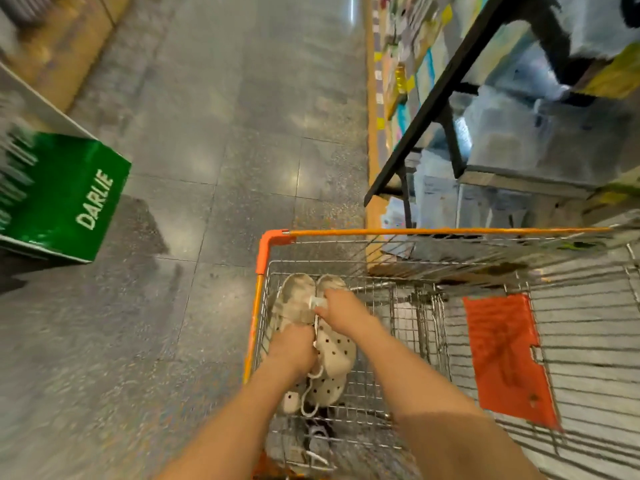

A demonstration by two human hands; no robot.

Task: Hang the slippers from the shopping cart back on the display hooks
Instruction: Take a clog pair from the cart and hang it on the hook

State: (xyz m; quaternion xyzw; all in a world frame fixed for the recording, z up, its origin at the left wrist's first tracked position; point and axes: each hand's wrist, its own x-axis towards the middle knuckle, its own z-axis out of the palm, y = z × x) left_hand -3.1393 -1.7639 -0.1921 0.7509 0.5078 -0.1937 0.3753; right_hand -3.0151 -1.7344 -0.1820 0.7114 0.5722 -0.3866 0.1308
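At nine o'clock a green Darlie box (pixel 65 199) is sitting on the floor. At six o'clock, the left hand (pixel 292 348) is gripping the beige slippers (pixel 313 336) inside the shopping cart (pixel 446 232), fingers curled round them; the right hand (pixel 341 308) is pinching their white hanger clip (pixel 316 301). An orange flap (pixel 505 355) is lying at four o'clock.

Pale perforated slippers (pixel 320 341), paired, soles up, inside wire shopping cart (pixel 346 233).

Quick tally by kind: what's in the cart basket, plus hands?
Beige slippers: 2, one pair, soles up
White hanger clip: 1
Dark items under the pair: too blurred to count
Hands in the shopping cart: 2, left hand and right hand
Total countable: 5
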